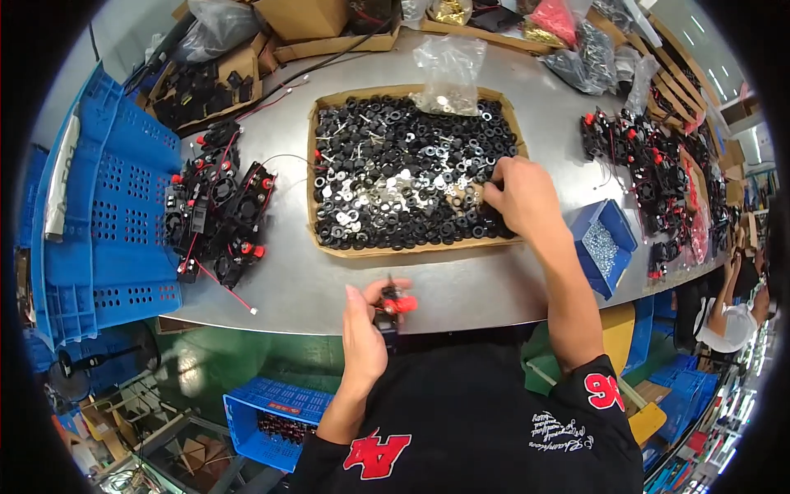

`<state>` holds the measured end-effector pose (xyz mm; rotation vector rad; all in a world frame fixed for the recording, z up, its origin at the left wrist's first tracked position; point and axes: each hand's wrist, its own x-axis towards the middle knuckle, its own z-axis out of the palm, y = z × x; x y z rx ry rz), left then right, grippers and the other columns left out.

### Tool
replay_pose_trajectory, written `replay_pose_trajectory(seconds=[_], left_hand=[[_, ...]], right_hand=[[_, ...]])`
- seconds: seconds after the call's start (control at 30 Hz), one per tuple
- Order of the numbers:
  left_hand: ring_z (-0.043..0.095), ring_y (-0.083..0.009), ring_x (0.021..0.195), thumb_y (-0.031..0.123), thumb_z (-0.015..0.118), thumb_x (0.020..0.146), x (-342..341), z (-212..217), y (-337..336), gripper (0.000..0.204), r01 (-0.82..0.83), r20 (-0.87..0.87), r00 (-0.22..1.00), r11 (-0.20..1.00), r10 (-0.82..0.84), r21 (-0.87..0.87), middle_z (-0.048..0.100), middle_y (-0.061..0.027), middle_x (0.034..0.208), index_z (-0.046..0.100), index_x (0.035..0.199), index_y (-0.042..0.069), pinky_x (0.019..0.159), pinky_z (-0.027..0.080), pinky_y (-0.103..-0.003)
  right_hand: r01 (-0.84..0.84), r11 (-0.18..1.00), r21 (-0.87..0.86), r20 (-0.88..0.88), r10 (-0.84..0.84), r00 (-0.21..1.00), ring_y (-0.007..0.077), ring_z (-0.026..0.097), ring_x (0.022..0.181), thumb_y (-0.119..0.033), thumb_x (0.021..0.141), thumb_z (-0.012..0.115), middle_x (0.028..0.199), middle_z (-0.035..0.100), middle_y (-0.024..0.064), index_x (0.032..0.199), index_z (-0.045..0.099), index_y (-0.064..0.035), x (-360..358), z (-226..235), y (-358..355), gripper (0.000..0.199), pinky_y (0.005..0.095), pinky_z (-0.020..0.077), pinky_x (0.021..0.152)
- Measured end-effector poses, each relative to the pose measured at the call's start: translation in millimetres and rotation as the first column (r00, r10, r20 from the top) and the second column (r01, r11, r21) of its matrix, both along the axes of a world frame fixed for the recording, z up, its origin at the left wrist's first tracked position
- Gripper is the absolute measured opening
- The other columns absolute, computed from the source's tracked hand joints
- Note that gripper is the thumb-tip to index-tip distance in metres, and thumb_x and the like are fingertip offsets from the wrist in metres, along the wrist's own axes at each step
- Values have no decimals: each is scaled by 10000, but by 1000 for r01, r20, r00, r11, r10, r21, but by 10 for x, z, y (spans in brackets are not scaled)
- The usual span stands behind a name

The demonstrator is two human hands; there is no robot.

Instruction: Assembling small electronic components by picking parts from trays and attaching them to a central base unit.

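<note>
Two hands work in the head view, the only one. Picking well, I judge, means pinching a single black washer cleanly from the cardboard tray (329, 247) rather than dragging several. The right hand (520, 196) reaches into the tray's right side, fingers curled down among the black and silver washers (395, 185); whether it has one I cannot tell. The left hand (362, 329), near the table edge, pinches a small black part with a red cap (397, 306).
</note>
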<state>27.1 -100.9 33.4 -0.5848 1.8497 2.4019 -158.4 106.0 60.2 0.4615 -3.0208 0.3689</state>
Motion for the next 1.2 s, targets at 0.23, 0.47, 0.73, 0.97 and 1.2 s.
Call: replay_pose_trajectory(seconds=[0.23,0.47,0.73,0.97,1.2], left_hand=[[654,-159,789,347,334,1033,-97,44,-46,501,251,43,964,954,-261,162,682,-137,865,569,1203,-61,763,508,-279],[627,-117,854,179,477,1007,-136,1,143,348,327,-159,943,904,-293,276,645,-107,1033,499,1274,-42,758,511,-261],[641,-122,751,187,496,995,-103,-53,131,275,101,-96,992,980,-85,170,661,-106,914,560,1120,-49,670,596,-305],[650,-144,761,197,500,992,-160,-31,65,268,170,-48,985,933,-164,316,656,-109,918,574,1084,-44,651,598,-312],[633,-121,740,206,486,989,-180,63,148,272,193,52,977,959,-208,205,651,-87,886,582,1069,-35,655,551,-251]], right_hand=[[108,795,-597,10,-128,992,169,650,721,-97,822,652,797,687,109,885,656,24,290,170,-120,137,283,499,643],[-15,517,-856,219,389,895,139,640,838,-44,829,678,925,694,92,945,705,15,1083,131,-300,133,245,499,743],[207,502,-840,426,375,823,128,642,801,-32,890,625,936,657,76,1012,677,33,1128,38,-357,148,248,518,711],[158,509,-846,377,362,852,137,604,837,-26,842,661,941,646,85,1017,687,13,1166,46,-335,181,255,483,732],[33,530,-848,255,352,901,158,658,711,-58,862,650,830,657,93,929,687,22,1178,-12,-243,110,268,521,645]])
